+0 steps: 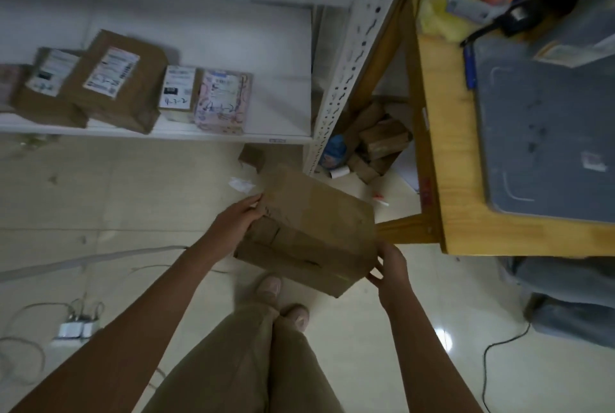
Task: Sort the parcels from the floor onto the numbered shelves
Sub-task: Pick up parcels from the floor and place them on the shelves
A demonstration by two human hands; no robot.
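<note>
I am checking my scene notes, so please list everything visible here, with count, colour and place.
large cardboard box: one, brown, held between both hands
brown parcels: two, brown, left on the shelf
small parcel: one, white, on the shelf beside them
patterned parcel: one, pink, right of the white one
shelf: one, white, upper left
table: one, light wood, right
mat: one, grey, on the table
boxes under the table: several, brown, on the floor
left hand: holds the box's left end
right hand: holds the box's near right corner
</note>
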